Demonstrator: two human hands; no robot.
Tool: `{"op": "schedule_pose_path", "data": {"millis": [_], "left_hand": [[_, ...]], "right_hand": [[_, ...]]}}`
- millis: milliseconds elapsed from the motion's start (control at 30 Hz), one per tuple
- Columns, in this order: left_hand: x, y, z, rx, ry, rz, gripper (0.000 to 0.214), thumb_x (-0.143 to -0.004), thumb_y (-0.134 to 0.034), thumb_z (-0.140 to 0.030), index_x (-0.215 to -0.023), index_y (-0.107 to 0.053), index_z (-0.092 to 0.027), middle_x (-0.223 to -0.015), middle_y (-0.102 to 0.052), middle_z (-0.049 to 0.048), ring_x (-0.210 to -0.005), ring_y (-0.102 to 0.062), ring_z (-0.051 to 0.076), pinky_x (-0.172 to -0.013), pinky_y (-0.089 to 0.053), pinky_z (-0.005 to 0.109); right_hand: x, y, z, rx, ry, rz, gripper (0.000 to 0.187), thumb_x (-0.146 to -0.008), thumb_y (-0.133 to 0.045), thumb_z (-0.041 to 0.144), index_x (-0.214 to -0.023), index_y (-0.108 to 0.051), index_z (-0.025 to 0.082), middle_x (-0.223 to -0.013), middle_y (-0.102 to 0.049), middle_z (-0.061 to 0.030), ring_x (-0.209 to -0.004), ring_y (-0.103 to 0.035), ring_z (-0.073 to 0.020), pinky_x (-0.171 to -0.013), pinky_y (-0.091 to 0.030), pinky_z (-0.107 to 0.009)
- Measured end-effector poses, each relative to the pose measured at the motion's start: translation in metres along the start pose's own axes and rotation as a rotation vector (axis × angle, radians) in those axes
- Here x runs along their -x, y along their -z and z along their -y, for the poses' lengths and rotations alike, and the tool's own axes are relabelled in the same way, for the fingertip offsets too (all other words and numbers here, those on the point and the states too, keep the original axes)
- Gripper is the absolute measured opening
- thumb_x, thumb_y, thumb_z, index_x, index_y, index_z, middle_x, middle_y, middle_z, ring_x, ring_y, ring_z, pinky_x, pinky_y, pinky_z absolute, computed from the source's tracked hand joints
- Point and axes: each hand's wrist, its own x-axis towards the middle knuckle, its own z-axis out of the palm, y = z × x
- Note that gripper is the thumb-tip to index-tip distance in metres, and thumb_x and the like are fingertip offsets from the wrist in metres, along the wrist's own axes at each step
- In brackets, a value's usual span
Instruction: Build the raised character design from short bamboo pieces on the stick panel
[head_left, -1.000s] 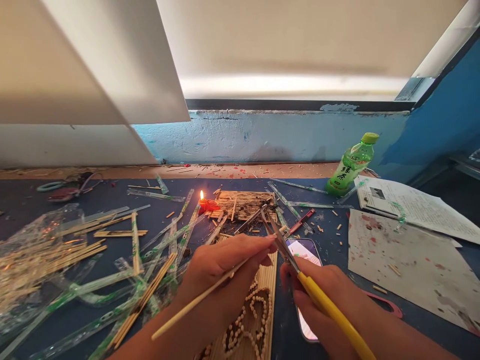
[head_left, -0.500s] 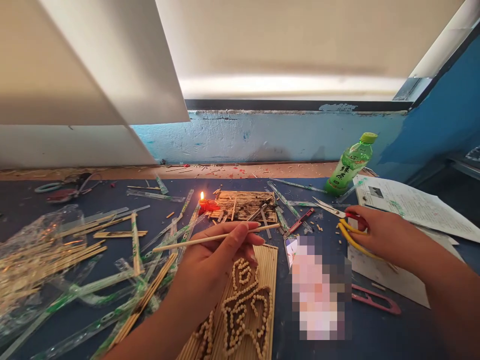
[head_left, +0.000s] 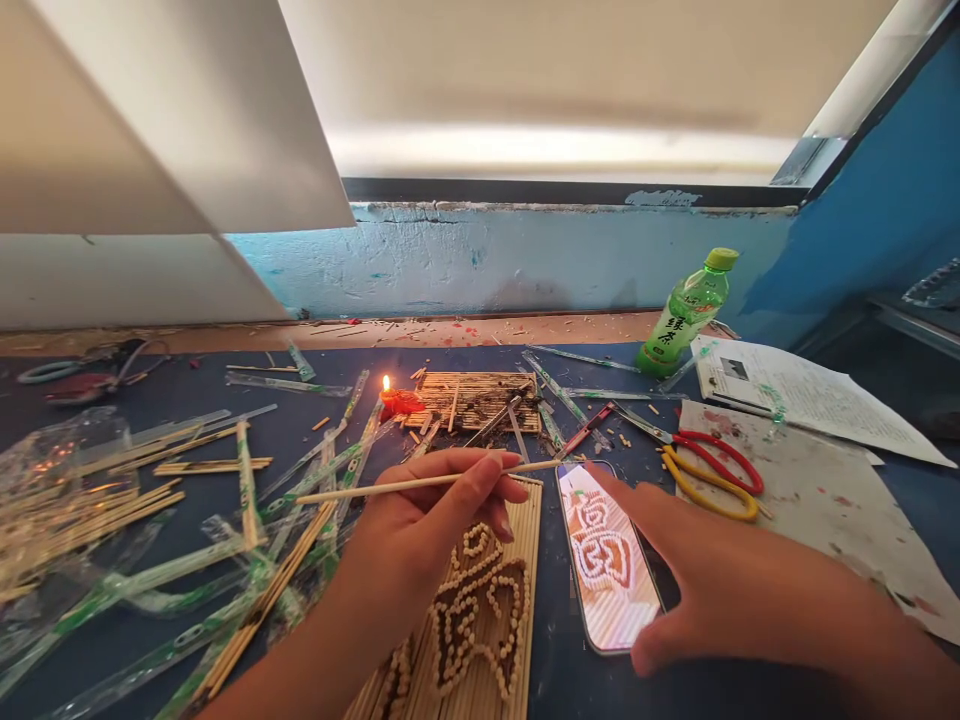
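Note:
My left hand pinches a thin wooden chopstick between thumb and fingers, its far end pointing right. Below it lies a board of sticks with short cut stick pieces glued on edge in a character-like pattern. My right hand spreads over the right side of a phone, index finger at its top edge and thumb by the lower right corner; whether it grips the phone is unclear. The lit screen shows a similar pattern. Red-and-yellow-handled scissors rest beyond this hand.
A lit red candle burns beside a scorched stick mat with tweezers. Plastic wrappers and loose chopsticks cover the left. A green tea bottle, printed papers and a stained sheet are at right.
My right hand has let go of the scissors, laying them on the table, and moved left and down to the phone. My left hand still holds the chopstick. The view has shifted slightly.

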Motion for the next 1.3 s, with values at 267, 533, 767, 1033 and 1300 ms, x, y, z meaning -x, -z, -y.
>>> {"op": "schedule_pose_path", "data": {"millis": [267,533,767,1033,1300], "left_hand": [[-0.001,0.002,0.002,0.001,-0.010,0.028,0.014,-0.093,-0.074,-0.032,-0.095,-0.083,-0.021,-0.082,-0.080,0.0040,-0.066,-0.068,0.010,-0.062,-0.057,0.015],[0.000,0.001,0.004,0.020,0.038,0.043,0.014,-0.093,-0.074,-0.033,-0.095,-0.082,-0.022,-0.082,-0.079,0.0040,-0.067,-0.068,0.012,-0.063,-0.058,0.019],[0.000,0.001,0.002,-0.102,0.024,0.043,0.012,-0.092,-0.075,-0.032,-0.097,-0.083,-0.024,-0.086,-0.081,0.0042,-0.067,-0.068,0.012,-0.065,-0.057,0.020],[0.001,0.002,0.003,-0.229,0.000,0.031,0.020,-0.095,-0.069,-0.039,-0.104,-0.081,-0.026,-0.081,-0.080,0.0034,-0.067,-0.069,0.016,-0.063,-0.057,0.025],[0.019,0.005,-0.005,-1.067,-0.901,0.058,0.018,-0.083,-0.077,-0.009,-0.096,-0.076,-0.021,-0.085,-0.080,0.0038,-0.082,-0.071,0.022,-0.083,-0.054,0.035]], "right_hand": [[-0.011,0.006,-0.004,-0.049,0.010,-0.027,0.105,-0.075,-0.082,0.053,-0.163,-0.026,0.037,-0.115,-0.074,-0.0085,-0.089,-0.073,-0.0281,-0.069,-0.051,-0.031],[-0.019,0.004,0.003,-0.055,-0.022,-0.021,0.100,-0.084,-0.071,0.062,-0.164,-0.020,0.031,-0.071,-0.068,0.0028,-0.058,-0.064,-0.0194,-0.047,-0.033,-0.025],[-0.022,0.031,0.014,-0.120,0.075,-0.368,0.052,-0.102,-0.049,0.056,-0.144,-0.057,0.027,-0.077,-0.070,-0.0007,-0.059,-0.060,-0.0154,-0.052,-0.041,-0.026],[-0.045,0.031,0.058,-0.063,0.657,-0.388,0.026,-0.107,-0.048,0.030,-0.105,-0.071,0.018,-0.096,-0.071,-0.0050,-0.084,-0.066,-0.0141,-0.076,-0.049,-0.025],[-0.058,0.036,0.052,0.027,0.691,-0.365,0.025,-0.107,-0.050,0.028,-0.106,-0.072,0.017,-0.088,-0.065,-0.0034,-0.074,-0.060,-0.0121,-0.067,-0.044,-0.023]]}}
